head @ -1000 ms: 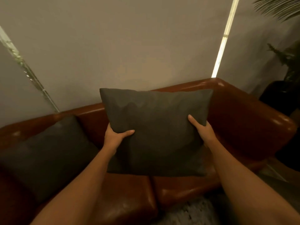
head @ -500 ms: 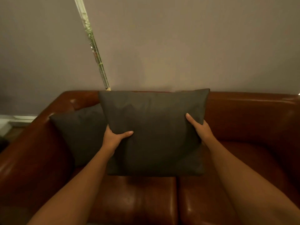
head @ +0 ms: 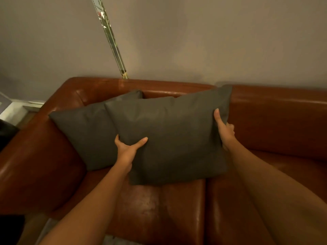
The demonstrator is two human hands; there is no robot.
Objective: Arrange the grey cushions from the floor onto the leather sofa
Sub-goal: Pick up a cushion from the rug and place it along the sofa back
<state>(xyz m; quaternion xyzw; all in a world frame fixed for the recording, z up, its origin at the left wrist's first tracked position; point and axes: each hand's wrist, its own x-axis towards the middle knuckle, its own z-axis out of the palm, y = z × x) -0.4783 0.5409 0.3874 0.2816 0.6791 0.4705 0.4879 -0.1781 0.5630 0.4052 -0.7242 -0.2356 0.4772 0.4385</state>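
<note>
Moved since earlier: the grey cushion has gone from being held upright in front of the backrest to leaning low against it, its top right corner now at the backrest's top edge.
Left hand: clamped on the cushion's left edge, thumb across the front, fingers tucked behind.
Right hand: clamped on the right edge, thumb up the front face, fingers behind.
Held cushion: near the middle of the leather sofa, tilted back; its lower edge looks to be on the seat, though contact is not certain. Its left part overlaps the second cushion.
Second grey cushion: already propped in the sofa's left corner, against the backrest and beside the left armrest.
Done: one cushion placed, this one nearly set.
Left: letting go, perhaps straightening. The sofa's right half shows no cushion. Hardly any floor is in view, so whether more cushions wait there cannot be told.
</note>
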